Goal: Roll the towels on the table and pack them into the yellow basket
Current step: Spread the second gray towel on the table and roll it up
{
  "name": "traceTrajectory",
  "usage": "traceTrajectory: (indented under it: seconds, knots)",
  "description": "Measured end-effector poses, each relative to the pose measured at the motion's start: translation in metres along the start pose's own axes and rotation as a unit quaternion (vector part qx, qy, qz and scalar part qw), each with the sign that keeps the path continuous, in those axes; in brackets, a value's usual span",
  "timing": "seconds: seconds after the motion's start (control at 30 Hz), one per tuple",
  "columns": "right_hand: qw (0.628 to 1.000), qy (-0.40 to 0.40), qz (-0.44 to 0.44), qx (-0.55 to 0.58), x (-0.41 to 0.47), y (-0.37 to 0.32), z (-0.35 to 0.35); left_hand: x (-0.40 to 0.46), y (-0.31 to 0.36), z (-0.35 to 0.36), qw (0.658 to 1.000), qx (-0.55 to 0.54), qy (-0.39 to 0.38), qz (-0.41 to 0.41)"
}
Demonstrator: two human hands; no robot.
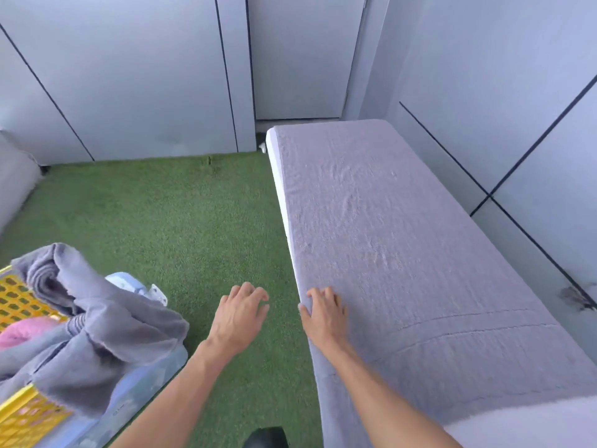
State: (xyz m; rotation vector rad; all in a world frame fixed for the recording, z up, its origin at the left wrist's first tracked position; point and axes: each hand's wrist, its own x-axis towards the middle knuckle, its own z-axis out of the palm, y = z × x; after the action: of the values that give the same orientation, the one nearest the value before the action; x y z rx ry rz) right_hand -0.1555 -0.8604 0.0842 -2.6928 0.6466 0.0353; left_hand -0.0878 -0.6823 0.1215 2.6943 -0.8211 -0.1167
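Note:
A large grey towel [403,240] lies spread flat over the white table [274,163] on the right. My right hand [323,313] rests on the towel's near left edge with fingers relaxed. My left hand [240,313] hovers over the floor just left of the table, fingers loosely curled, holding nothing. At the lower left stands the yellow basket [19,299], with a crumpled grey towel [97,331] draped over it and a pink towel [22,329] inside.
Green artificial turf [161,221] covers the floor between basket and table. A pale blue plastic bin [135,392] sits under the basket. Grey wall panels surround the space. A dark shoe tip [268,438] shows at the bottom edge.

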Motion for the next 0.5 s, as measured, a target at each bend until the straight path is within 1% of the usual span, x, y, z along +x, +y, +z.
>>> traceTrajectory:
  seconds: [0.2,0.5]
  knots:
    - [0.999,0.012,0.038,0.014,0.102,-0.046,0.004,0.110,-0.067,-0.021,0.999,0.016,-0.029,0.037]
    - [0.998,0.020,0.062,0.007,0.333,-0.103,-0.005,0.356,-0.140,-0.052,0.995,0.015,-0.063,0.070]
